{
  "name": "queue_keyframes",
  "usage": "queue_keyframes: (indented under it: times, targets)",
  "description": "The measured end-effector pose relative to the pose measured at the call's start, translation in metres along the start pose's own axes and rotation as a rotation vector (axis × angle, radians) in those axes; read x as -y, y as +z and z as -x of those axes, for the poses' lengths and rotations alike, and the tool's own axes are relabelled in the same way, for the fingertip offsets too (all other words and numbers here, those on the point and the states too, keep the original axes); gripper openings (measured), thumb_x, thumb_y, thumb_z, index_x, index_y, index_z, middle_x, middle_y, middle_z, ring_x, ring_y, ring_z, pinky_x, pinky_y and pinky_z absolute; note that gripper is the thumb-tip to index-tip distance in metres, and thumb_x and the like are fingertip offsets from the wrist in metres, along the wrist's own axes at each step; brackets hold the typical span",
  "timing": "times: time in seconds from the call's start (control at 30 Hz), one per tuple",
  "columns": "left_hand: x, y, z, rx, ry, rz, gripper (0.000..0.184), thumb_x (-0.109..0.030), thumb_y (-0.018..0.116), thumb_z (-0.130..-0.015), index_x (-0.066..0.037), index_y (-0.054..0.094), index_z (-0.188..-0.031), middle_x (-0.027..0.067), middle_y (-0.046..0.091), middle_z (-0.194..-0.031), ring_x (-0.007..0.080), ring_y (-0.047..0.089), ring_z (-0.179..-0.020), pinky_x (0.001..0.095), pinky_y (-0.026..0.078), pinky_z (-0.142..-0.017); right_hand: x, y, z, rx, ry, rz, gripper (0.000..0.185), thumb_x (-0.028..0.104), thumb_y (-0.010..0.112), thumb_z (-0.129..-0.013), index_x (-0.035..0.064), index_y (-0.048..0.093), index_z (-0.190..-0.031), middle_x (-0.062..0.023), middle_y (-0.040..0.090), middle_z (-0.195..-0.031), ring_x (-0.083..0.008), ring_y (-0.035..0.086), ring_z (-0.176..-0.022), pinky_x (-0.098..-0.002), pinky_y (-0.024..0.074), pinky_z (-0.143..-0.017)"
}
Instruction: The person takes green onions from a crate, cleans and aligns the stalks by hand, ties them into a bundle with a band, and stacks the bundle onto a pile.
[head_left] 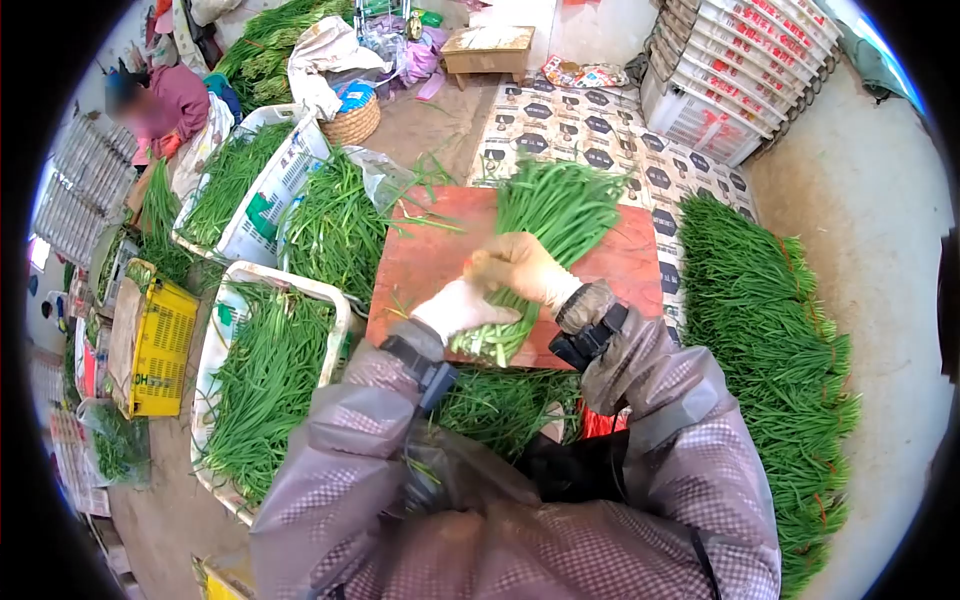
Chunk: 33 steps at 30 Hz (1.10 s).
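A bunch of green chives lies on a low red board, its pale cut ends towards me. My left hand, in a whitish glove, is closed at the lower part of the bunch, with the thumb across the stems. Just above it, my right hand, gloved too, bends over the stalks with its fingers pinched together. The fingertips of both hands meet and are blurred, so anything thin between them cannot be made out.
Banded chive bunches form a long row at right. White crates of chives and a yellow crate stand at left. Stacked white crates and a small wooden stool are behind. Another person sits back left.
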<state>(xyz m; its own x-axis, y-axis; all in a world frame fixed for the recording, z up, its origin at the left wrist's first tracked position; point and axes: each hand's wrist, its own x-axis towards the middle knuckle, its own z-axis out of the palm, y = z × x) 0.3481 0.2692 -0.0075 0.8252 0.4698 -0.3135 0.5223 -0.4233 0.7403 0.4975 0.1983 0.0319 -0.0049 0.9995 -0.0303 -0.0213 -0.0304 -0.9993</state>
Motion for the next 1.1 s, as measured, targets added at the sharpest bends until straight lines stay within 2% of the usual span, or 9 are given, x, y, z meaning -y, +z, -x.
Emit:
queue_keyframes:
  times: [0.07,0.17,0.23,0.3,0.37,0.6,0.7,0.87,1.1]
  targets:
    - [-0.029,-0.026,0.022,0.084,-0.033,-0.139,0.100,-0.059,0.078,-0.068,0.006,0.042,-0.136,0.0251,0.057,-0.129,0.0348,0.054,-0.122,0.0411,0.044,-0.101,-0.005,-0.002,-0.004,-0.037,0.002,0.003,0.013,0.012,0.065,-0.090,0.0005,0.070,-0.087,0.0006,0.066,-0.077,-0.0059,0.055,-0.064,-0.0221,0.0457,-0.061]
    - [-0.009,-0.023,0.021,-0.143,0.036,-0.658,0.106,-0.058,0.077,-0.066,0.009,0.037,-0.139,0.0278,0.046,-0.140,0.0405,0.041,-0.133,0.0477,0.033,-0.110,-0.021,-0.005,-0.009,-0.081,0.124,0.091,0.013,0.012,0.065,-0.091,0.0005,0.070,-0.090,0.0005,0.067,-0.079,-0.0065,0.056,-0.065,-0.0226,0.0464,-0.062]
    - [-0.025,-0.015,0.035,-0.304,0.036,-0.650,0.114,-0.047,0.077,-0.066,0.012,0.020,-0.145,0.0297,0.029,-0.150,0.0436,0.023,-0.142,0.0477,0.017,-0.118,-0.034,0.002,-0.014,-0.130,0.055,0.018,0.012,0.008,0.062,-0.091,-0.0010,0.070,-0.089,-0.0007,0.067,-0.074,-0.0087,0.058,-0.064,-0.0257,0.0476,-0.061]
    - [-0.032,0.006,0.042,-0.446,0.061,-0.443,0.117,-0.044,0.077,-0.066,0.011,0.014,-0.147,0.0292,0.022,-0.153,0.0438,0.017,-0.144,0.0472,0.014,-0.119,-0.033,0.007,-0.018,-0.183,0.036,-0.070,0.013,0.008,0.062,-0.092,-0.0018,0.069,-0.090,-0.0008,0.067,-0.075,-0.0091,0.058,-0.062,-0.0258,0.0476,-0.061]
    - [-0.027,0.038,0.040,-0.580,0.053,-0.340,0.137,-0.046,0.087,-0.052,0.011,0.007,-0.148,0.0296,0.015,-0.155,0.0456,0.010,-0.145,0.0506,0.011,-0.119,-0.040,0.006,-0.024,-0.188,0.036,-0.103,0.014,0.011,0.063,-0.091,-0.0002,0.070,-0.096,-0.0010,0.067,-0.074,-0.0072,0.056,-0.062,-0.0221,0.0446,-0.059]
    - [0.007,0.056,0.017,-0.575,-0.067,-0.792,0.132,-0.050,0.089,-0.047,0.011,0.024,-0.144,0.0256,0.031,-0.149,0.0405,0.024,-0.142,0.0530,0.011,-0.119,-0.049,0.013,-0.030,-0.195,0.032,-0.249,0.013,0.010,0.059,-0.093,0.0014,0.069,-0.096,0.0023,0.062,-0.076,-0.0046,0.051,-0.065,-0.0193,0.0401,-0.059]
    - [0.012,0.036,0.006,-0.435,-0.123,-0.723,0.132,-0.051,0.089,-0.047,0.010,0.024,-0.144,0.0237,0.038,-0.144,0.0376,0.032,-0.139,0.0530,0.011,-0.119,-0.052,0.014,-0.043,-0.210,-0.034,-0.195,0.013,0.010,0.058,-0.094,0.0015,0.068,-0.096,0.0032,0.062,-0.080,-0.0043,0.050,-0.069,-0.0194,0.0402,-0.063]
    - [0.024,0.014,-0.001,-0.428,-0.005,-0.599,0.103,-0.049,0.087,-0.052,0.002,0.043,-0.130,0.0173,0.052,-0.111,0.0354,0.051,-0.108,0.0437,0.043,-0.094,-0.047,0.016,-0.066,-0.265,0.001,-0.140,0.013,0.008,0.056,-0.093,0.0020,0.068,-0.097,0.0011,0.066,-0.089,-0.0075,0.056,-0.080,-0.0227,0.0444,-0.074]
    - [0.024,-0.012,0.020,-0.298,0.078,-0.563,0.097,-0.046,0.086,-0.056,0.002,0.046,-0.130,0.0168,0.052,-0.114,0.0365,0.051,-0.109,0.0434,0.043,-0.094,-0.014,0.036,-0.041,-0.232,0.001,-0.335,0.014,0.007,0.056,-0.091,0.0058,0.069,-0.095,0.0005,0.068,-0.093,-0.0052,0.055,-0.078,-0.0218,0.0436,-0.071]
